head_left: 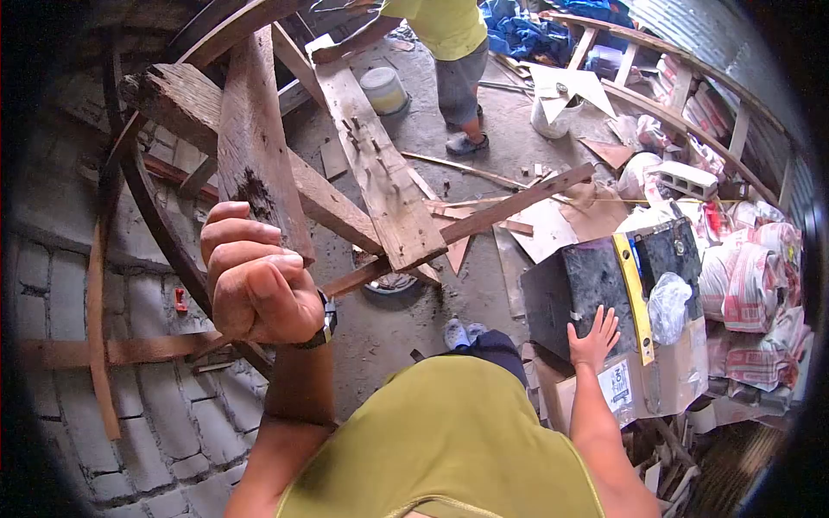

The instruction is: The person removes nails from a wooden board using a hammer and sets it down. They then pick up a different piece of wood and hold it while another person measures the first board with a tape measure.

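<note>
My left hand (255,281) is raised close to the camera, its fingers wrapped around the lower end of a weathered wooden plank (255,147) that rises up and away. A watch sits on that wrist. My right hand (593,338) rests flat with spread fingers on a dark slab (574,289) lying on a cardboard box (622,388) at the right. A yellow level (635,293) lies along the slab.
Rough planks (380,173) with protruding nails cross in front of me. Another person (449,52) in a yellow shirt stands beyond by a white bucket (384,89). A brick wall (129,414) is at left. Sacks (751,276) and scrap fill the right.
</note>
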The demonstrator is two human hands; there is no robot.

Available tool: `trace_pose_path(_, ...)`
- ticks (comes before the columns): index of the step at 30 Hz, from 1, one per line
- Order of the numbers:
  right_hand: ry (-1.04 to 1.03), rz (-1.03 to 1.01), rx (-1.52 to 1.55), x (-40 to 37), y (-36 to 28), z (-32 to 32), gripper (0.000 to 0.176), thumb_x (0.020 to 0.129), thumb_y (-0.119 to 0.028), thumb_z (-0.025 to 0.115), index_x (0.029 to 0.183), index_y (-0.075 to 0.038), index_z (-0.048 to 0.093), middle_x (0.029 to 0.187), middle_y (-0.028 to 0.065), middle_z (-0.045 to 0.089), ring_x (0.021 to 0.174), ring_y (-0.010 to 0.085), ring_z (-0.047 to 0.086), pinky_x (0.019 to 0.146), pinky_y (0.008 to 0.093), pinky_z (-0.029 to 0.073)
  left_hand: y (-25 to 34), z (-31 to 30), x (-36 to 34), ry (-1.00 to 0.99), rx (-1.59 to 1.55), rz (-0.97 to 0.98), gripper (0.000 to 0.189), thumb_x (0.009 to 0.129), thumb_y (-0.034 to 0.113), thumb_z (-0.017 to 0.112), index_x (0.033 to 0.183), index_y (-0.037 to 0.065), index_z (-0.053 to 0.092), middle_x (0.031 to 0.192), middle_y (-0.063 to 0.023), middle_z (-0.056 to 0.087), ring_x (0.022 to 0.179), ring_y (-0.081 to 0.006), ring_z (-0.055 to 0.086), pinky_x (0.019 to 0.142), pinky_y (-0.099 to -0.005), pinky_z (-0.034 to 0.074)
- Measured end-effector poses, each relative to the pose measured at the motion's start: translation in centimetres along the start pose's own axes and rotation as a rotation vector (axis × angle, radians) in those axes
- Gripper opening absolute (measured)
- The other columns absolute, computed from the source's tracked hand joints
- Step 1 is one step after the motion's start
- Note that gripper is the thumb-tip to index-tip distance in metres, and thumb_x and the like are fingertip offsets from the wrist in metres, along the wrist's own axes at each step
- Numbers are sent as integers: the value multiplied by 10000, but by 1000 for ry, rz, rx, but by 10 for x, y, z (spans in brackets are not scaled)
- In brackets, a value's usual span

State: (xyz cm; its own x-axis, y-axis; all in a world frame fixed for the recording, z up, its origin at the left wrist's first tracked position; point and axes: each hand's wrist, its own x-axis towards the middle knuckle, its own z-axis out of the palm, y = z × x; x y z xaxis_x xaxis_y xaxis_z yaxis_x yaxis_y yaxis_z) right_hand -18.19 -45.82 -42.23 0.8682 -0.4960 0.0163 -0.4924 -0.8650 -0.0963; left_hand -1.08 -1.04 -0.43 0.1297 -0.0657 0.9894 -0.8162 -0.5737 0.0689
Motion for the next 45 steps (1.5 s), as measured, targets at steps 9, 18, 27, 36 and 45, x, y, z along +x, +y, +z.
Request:
trace_pose_path(9,6,14,-12,0,-4,-3,1005,838,-602,730,1653,-197,301,1729,111,238,1591,344,215,1277,590,168,-3,-5,1,-61,7,42,363,1055,262,536,745,77,575,646,-23,545,697,-215,559,854,-481,504)
trace_pose_path(18,36,5,-20,0,-4,-1,990,841,-594,728,1647,-198,313,1726,111,247,1580,353,236,1271,591,186,-7,-12,-164,204,-72,-627,655,1019,522,560,1387,-9,460,1467,-218,524,1382,-372,518,1188,-512,391)
trace_pose_path(27,27,5,-9,1,-4,-3,989,849,-606,711,1654,-209,296,1731,102,239,1584,350,227,1275,586,166,-72,90,-274,-1091,118,-352,880,868,455,805,1551,55,420,1625,-256,381,1541,-435,309,1267,-530,251)
trace_pose_path(36,37,-5,-26,0,-5,0,988,856,-627,699,1656,-213,295,1728,101,247,1582,345,239,1270,587,177,-84,94,-286,-1251,210,-418,1024,811,597,788,1584,50,399,1650,-238,364,1561,-390,294,1295,-498,202)
trace_pose_path(45,30,-6,-36,2,-6,-6,992,847,-620,710,1646,-183,319,1720,116,263,1582,354,237,1267,590,190,-85,94,-295,-1254,290,-443,1198,797,663,765,1615,-48,253,1676,-263,290,1580,-380,246,1313,-460,168)
